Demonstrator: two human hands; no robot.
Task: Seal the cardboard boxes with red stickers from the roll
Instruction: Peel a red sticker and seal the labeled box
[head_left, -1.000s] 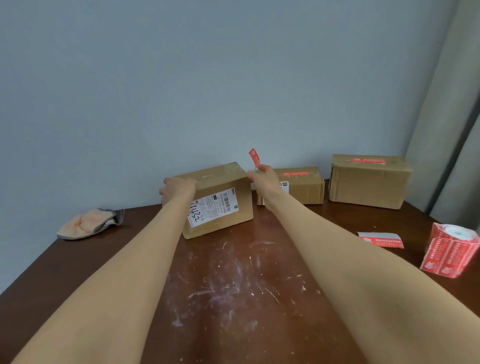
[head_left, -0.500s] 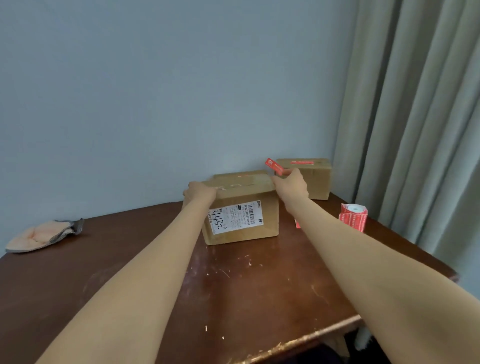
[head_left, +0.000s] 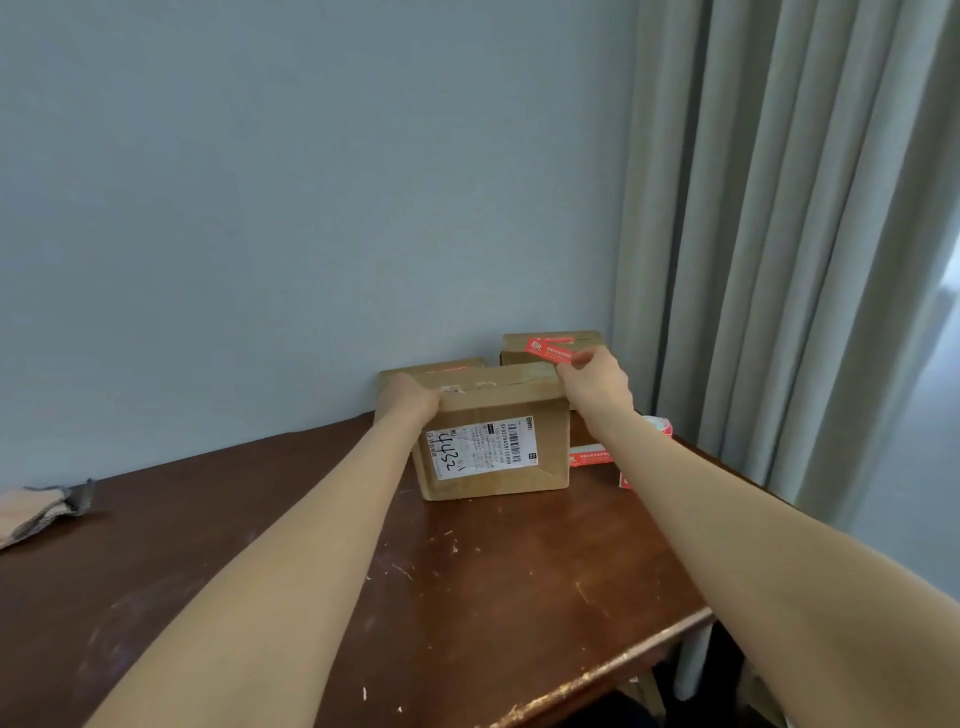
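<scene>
Boxes, cardboard, three counted, all grouped at the far right corner of the brown counter against the wall. Front box: long axis running left to right, white shipping label facing the person, top seam bare of red. Second box: directly behind the front one, mostly hidden, a red strip on its top. Third box: behind and to the right, partly hidden, also showing red on top.

Sticker, red, one in hand: long axis roughly level, free end pointing left and slightly up, held above the front box's right top edge.

Right hand: fingers pinched closed on the sticker's right end. Left hand: laid flat over the front box's left top edge, pressing it, fingers curled over the rim.

Sticker roll: near the right edge, largely hidden behind the right forearm. Loose red strip: one, flat on the counter just right of the front box.

Cloth, one: left edge.
</scene>
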